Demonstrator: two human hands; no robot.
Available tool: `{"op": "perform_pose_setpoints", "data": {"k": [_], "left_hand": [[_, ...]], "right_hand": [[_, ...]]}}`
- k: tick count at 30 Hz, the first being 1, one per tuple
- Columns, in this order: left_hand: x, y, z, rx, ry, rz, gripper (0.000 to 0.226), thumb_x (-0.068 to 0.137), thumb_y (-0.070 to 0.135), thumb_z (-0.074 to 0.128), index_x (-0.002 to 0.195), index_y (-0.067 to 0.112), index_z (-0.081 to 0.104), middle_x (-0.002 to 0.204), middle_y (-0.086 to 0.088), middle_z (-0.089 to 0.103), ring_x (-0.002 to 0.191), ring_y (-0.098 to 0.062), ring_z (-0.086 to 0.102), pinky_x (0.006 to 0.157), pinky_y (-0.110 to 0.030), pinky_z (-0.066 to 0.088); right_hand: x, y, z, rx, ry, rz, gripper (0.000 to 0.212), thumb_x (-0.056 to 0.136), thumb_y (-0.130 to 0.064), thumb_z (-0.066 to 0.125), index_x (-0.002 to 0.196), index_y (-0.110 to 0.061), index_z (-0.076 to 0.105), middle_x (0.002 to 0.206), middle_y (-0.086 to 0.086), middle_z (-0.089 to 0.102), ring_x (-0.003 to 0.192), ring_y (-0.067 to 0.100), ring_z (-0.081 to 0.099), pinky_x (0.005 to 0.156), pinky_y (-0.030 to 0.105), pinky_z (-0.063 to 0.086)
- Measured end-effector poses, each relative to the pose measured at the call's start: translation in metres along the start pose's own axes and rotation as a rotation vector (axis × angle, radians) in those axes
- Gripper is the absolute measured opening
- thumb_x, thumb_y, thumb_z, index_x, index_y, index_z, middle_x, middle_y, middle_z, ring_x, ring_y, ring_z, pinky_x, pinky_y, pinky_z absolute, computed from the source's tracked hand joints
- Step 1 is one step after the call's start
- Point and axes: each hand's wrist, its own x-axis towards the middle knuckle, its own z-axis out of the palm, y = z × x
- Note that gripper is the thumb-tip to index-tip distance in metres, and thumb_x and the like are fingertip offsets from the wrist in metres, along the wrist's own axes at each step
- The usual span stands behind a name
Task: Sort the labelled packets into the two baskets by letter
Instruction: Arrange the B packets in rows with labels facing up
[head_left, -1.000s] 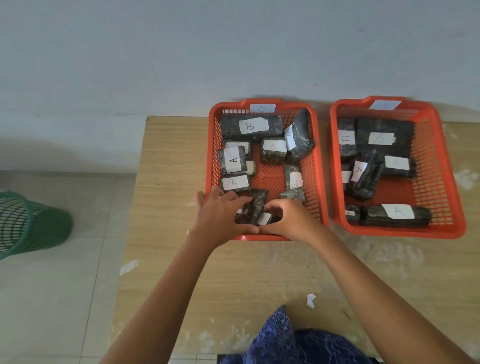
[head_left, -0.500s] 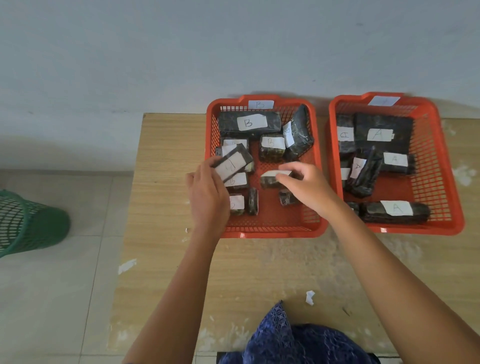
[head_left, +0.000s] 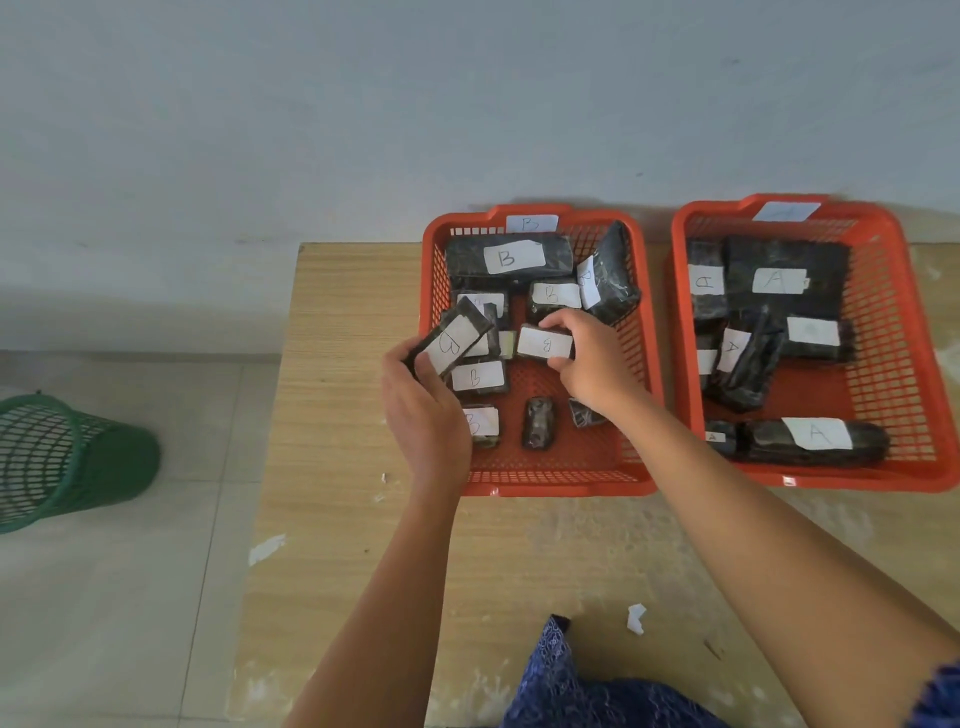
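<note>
Both hands rose from the basket's near edge, left hand (head_left: 423, 415) and right hand (head_left: 592, 364) each gripping a B packet

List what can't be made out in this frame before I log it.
All in the head view:
- Tag on right basket: letter washed out.
- Small packet at the left basket's front: no label showing.
- Packet under the right hand: mostly covered by the wrist.
- Label in right basket: blurred blank.

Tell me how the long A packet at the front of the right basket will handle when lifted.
The long A packet looks shiny, plastic-wrapped, so probably a bit slippery. It lies flat and seems to keep a bar shape, so likely fairly stiff, though a grip at one end might let it sag. Its rounded sides suggest it could roll slightly if nudged.
</note>
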Motion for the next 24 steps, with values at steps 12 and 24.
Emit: {"op": "perform_pose_setpoints", "data": {"k": [12,24], "left_hand": [[0.000,-0.001,0.003,-0.008,0.038,0.023,0.021,0.111,0.019,0.040,0.124,0.014,0.056,0.112,0.012,0.059,0.102,-0.012,0.057,0.081,-0.006,0.038],[-0.001,0.002,0.000,-0.033,0.038,-0.016,0.020,0.111,0.020,0.040,0.124,0.018,0.055,0.111,0.012,0.061,0.103,-0.012,0.060,0.087,-0.029,0.049]], "right_hand": [[-0.009,0.001,-0.005,-0.278,-0.105,-0.157,0.048,0.086,-0.034,0.071,0.129,-0.024,0.055,0.107,0.003,0.054,0.095,0.021,0.057,0.078,0.033,0.051],[-0.002,0.000,0.019,0.517,0.042,0.537,0.030,0.095,-0.034,0.065,0.090,-0.010,0.050,0.081,0.020,0.073,0.069,0.024,0.073,0.044,0.028,0.044]]}}
